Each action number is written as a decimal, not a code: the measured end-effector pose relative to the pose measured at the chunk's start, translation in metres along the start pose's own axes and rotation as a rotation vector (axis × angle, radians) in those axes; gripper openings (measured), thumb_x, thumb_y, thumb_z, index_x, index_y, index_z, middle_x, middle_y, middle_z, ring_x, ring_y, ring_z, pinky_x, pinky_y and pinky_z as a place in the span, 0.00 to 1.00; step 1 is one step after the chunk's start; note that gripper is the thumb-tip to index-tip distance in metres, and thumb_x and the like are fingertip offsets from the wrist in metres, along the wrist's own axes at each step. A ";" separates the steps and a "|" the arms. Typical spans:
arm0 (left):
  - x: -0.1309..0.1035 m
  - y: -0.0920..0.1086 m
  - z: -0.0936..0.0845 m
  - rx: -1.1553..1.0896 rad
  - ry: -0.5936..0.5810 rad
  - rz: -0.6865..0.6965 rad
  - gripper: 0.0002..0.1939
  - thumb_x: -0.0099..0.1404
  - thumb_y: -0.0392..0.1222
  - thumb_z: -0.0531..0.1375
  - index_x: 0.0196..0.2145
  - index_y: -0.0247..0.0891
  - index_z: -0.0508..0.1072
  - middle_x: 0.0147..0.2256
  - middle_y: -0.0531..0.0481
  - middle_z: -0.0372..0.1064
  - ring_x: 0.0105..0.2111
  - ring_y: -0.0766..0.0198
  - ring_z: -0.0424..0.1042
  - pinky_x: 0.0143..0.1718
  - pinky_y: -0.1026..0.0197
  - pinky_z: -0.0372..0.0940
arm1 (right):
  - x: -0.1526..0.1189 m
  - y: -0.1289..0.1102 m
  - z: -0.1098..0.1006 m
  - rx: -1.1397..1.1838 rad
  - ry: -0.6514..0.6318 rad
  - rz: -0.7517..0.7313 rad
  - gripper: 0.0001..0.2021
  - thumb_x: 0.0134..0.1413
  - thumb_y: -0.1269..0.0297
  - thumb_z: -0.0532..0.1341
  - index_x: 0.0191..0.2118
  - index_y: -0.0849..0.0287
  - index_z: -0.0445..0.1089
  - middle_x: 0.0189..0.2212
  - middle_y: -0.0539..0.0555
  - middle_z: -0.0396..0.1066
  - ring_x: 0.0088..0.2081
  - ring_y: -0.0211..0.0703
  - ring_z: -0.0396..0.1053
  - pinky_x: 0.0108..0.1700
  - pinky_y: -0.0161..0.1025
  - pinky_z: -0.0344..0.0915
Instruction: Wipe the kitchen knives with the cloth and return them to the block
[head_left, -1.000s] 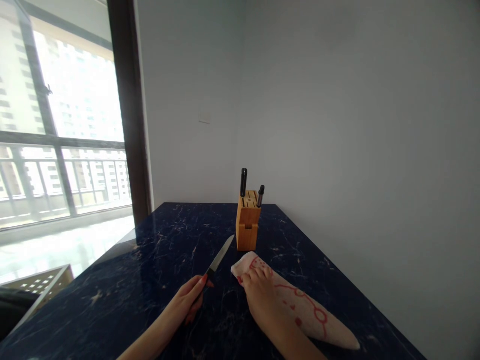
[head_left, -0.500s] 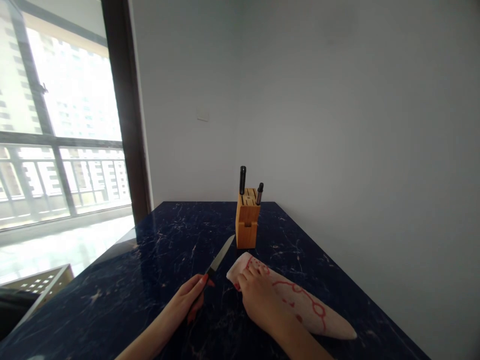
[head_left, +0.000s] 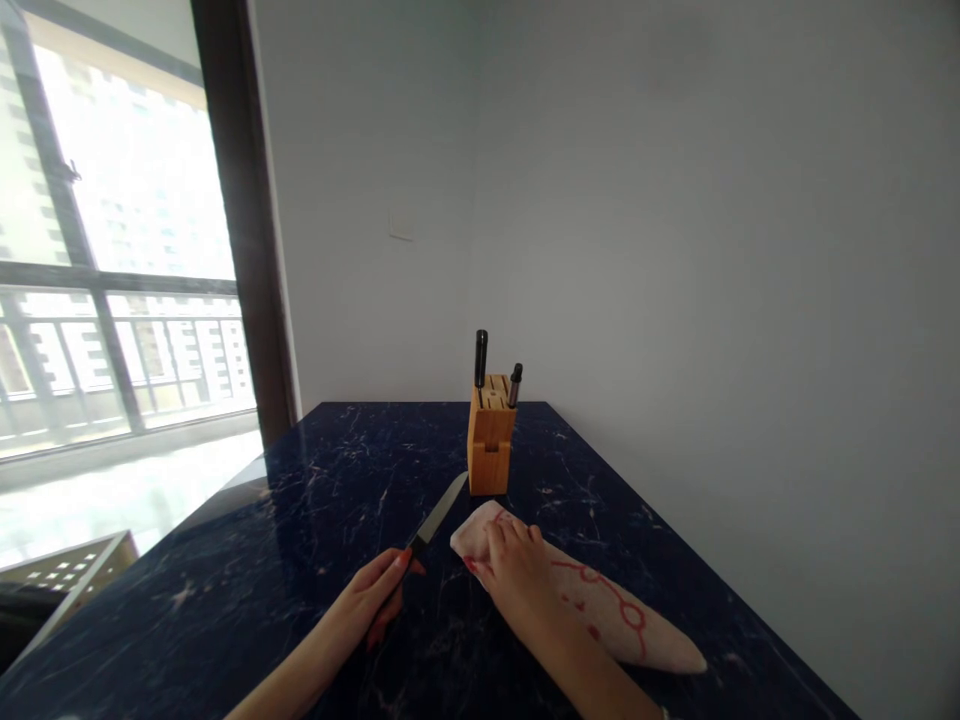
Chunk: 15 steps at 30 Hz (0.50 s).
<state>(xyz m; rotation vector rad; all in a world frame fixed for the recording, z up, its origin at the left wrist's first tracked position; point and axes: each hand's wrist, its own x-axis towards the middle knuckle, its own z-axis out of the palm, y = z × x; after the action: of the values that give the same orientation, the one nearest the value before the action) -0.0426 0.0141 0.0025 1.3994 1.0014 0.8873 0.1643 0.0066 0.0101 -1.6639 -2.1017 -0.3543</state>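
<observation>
My left hand (head_left: 381, 592) is closed around the dark handle of a kitchen knife (head_left: 439, 515), its blade slanting up and right toward the foot of a wooden knife block (head_left: 490, 455). To the right, my right hand (head_left: 517, 570) grips the near-left end of a folded white cloth (head_left: 630, 618) with red markings, lying on the table. The fingers pinch its edge, with the thumb underneath. Two dark handles rise from the block: a taller black one (head_left: 481, 358) at the left and a shorter one (head_left: 515, 385) at the right.
The dark blue marbled table (head_left: 360, 460) runs back to a grey wall (head_left: 675, 250). At lower left is a pale perforated chair or basket (head_left: 82, 570), partly cut off. A large window (head_left: 142, 220) with a railing outside is at the left.
My right hand's fingers have curled further around the cloth's end, with the thumb now showing at its edge. The left hand holds the knife almost as before. The view has shifted slightly.
</observation>
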 end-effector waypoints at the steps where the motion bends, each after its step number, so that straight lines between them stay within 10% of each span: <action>1: 0.000 0.000 0.000 0.002 0.003 -0.001 0.26 0.57 0.62 0.50 0.37 0.34 0.64 0.10 0.66 0.47 0.10 0.76 0.45 0.12 0.71 0.43 | 0.000 0.001 0.001 -0.001 0.002 -0.006 0.07 0.51 0.65 0.57 0.37 0.59 0.65 0.38 0.56 0.68 0.42 0.49 0.62 0.43 0.46 0.55; 15: -0.002 0.004 0.007 0.117 0.051 -0.011 0.26 0.56 0.64 0.49 0.36 0.35 0.64 0.10 0.63 0.53 0.09 0.76 0.46 0.11 0.72 0.41 | -0.001 -0.004 0.005 0.007 -0.020 -0.060 0.05 0.52 0.67 0.56 0.36 0.59 0.65 0.36 0.55 0.69 0.41 0.49 0.63 0.45 0.47 0.54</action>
<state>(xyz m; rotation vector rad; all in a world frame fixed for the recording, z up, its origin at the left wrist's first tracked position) -0.0365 0.0103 0.0065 1.4739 1.1137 0.8721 0.1593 0.0071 0.0053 -1.6090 -2.1690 -0.3495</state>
